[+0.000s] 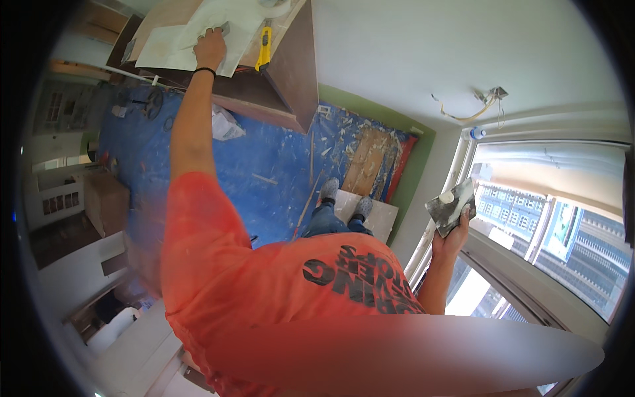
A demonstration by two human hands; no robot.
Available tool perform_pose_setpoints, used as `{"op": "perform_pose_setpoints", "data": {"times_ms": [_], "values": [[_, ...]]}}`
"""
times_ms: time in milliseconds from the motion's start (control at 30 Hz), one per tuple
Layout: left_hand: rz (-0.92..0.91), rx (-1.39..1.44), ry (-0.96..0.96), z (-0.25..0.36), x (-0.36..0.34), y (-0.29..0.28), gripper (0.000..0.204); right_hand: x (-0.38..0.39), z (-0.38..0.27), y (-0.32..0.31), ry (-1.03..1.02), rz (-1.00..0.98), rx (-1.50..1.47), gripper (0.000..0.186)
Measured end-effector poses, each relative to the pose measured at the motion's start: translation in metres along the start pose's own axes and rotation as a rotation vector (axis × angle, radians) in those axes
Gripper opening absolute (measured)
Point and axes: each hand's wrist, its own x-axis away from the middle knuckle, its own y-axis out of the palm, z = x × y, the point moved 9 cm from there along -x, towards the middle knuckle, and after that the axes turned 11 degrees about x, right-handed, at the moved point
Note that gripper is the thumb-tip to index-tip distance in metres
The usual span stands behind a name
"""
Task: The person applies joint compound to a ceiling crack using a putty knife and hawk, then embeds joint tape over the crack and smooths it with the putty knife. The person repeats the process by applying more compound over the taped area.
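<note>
- Plate (440,215), dark and flat, is held by our right hand (453,239); it sits just beyond those fingers, tilted, near the window (562,218).
- Right fingers: closed on the lower edge of the plate, on the side nearest the window.
- Handling, our judgement: stiff and fairly light, so one hand should do. The load looks soft and slippery, and could slide on a steeper tilt. We would take hold at the bare rim and leave the coated face untouched.
- Looks: dark grey to black, square-cornered, with a broad white smear and a round pale lump (447,198) towards the end farthest from our fingers. We take both for paste.
- Left hand (210,51): fingers narrow, bunched low over pale sheets (159,49) that lie on the surface (169,14).
- Small grey piece (225,28) shows at the right of the left fingers, perhaps a blade; we cannot tell whether they grip it.
- Yellow knife (264,46) lies to the right of the left fingers, well apart from them.
- White roll (275,7), beyond and to the right of the same fingers, cut off by the upper edge of our view.
</note>
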Motion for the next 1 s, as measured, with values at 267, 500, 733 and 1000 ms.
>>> {"op": "perform_pose_setpoints", "data": {"times_ms": [267,500,733,1000], "values": [[-0.228,0.071,0.066,-0.009,-0.019,0.005,0.034,0.003,0.026,0.011,0.012,0.049,-0.019,0.044],[-0.283,0.213,0.143,-0.004,0.014,-0.052,0.035,0.001,0.029,0.075,0.049,-0.152,0.000,0.041],[0.239,1.279,-0.076,0.022,0.121,-0.171,0.035,0.004,0.038,0.169,0.089,-0.331,0.054,0.042],[0.385,1.711,0.234,0.210,0.282,-0.243,0.039,0.045,0.054,0.289,0.302,-0.640,-0.192,0.036]]}}
